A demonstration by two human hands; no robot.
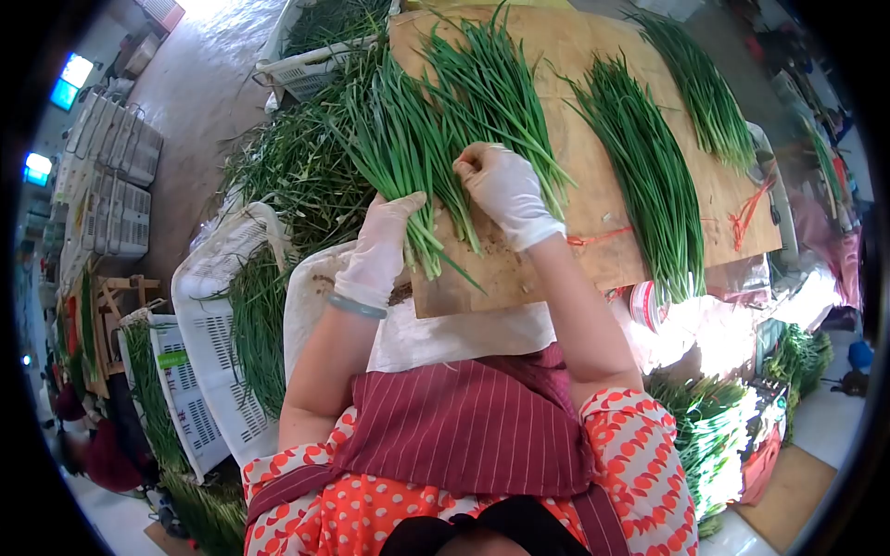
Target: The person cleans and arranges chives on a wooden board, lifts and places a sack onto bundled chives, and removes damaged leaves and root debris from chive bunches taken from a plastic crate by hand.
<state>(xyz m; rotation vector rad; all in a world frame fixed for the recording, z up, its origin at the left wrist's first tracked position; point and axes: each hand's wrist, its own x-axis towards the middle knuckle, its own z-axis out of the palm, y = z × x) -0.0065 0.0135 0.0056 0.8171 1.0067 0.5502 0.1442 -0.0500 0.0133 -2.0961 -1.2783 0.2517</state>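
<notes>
My left hand (382, 239), in a pale glove, is wrapped round a bunch of long green leafy stalks (394, 139) near its pale lower ends, at the board's left edge. My right hand (501, 190), gloved too, is closed just right of that bunch; its fingertips are pressed together, and what they hold, if anything, is too small to make out. Beneath both lies a brown wooden board (593, 199). Another pile of stalks (496, 88) lies behind my right hand. Farther right on the board rest a long bunch (644, 176) and a smaller one (700, 93).
Loose trimmings (301, 176) are heaped left of the board. White crates (218, 315) with greens stand at the left, and stacked crates (120, 218) farther off. Red ties (744, 218) lie on the board's right side. A tape roll (644, 307) sits at its front edge.
</notes>
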